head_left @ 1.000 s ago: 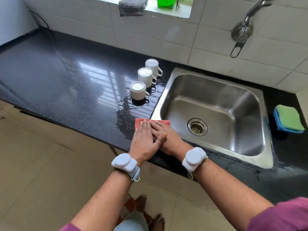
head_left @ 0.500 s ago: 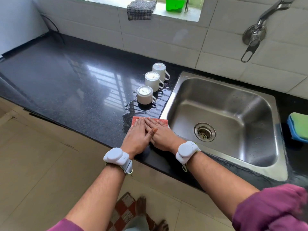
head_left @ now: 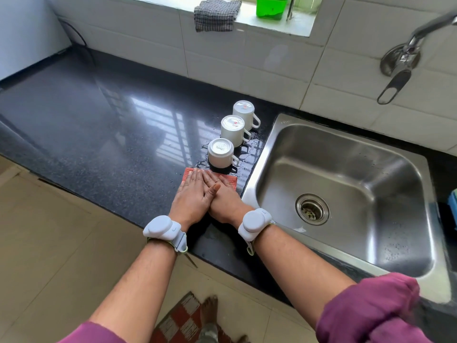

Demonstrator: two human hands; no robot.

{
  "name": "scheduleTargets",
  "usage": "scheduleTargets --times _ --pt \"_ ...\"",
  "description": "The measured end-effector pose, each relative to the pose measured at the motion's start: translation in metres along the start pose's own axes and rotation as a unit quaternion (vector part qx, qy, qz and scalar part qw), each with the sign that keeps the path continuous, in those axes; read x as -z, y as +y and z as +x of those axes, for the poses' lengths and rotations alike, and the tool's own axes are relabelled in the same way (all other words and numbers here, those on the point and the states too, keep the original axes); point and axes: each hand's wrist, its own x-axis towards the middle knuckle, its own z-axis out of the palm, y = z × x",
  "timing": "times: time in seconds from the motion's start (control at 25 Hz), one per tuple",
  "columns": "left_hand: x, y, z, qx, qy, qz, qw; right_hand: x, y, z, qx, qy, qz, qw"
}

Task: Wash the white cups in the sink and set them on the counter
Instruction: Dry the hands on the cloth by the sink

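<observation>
Three white cups stand upside down in a row on the black counter (head_left: 103,134), just left of the steel sink (head_left: 346,184): the nearest cup (head_left: 220,153), the middle cup (head_left: 232,130) and the far cup (head_left: 243,111). Water pools around them. Both my hands lie flat, fingers straight, on a reddish cloth (head_left: 231,181) right in front of the nearest cup. My left hand (head_left: 191,195) partly overlaps my right hand (head_left: 223,198). The sink basin holds no cups.
A tap (head_left: 405,58) juts from the tiled wall above the sink. On the window sill lie a checked grey cloth (head_left: 216,14) and a green container (head_left: 270,7). A blue and green sponge (head_left: 453,206) sits at the far right edge.
Both hands with the cloth have slid a little farther from me, towards the nearest cup. The view has shifted, so the counter and sink appear more to the right.
</observation>
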Motion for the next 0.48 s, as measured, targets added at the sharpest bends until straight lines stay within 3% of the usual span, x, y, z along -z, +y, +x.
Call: scheduleTargets --times 0.16,0.32,0.48 --pt "0.007 -0.01 0.009 -0.001 0.009 -0.016 1.0 -0.001 -0.004 0.014 0.002 0.01 -0.004 1.0" --pt "0.016 -0.006 0.008 0.067 0.163 -0.01 0.984 -0.004 -0.007 0.007 0.034 -0.001 -0.029 0.999" --pt "0.021 -0.006 0.005 0.077 0.239 -0.039 0.967 -0.01 0.002 -0.028 0.082 -0.023 -0.045 0.995"
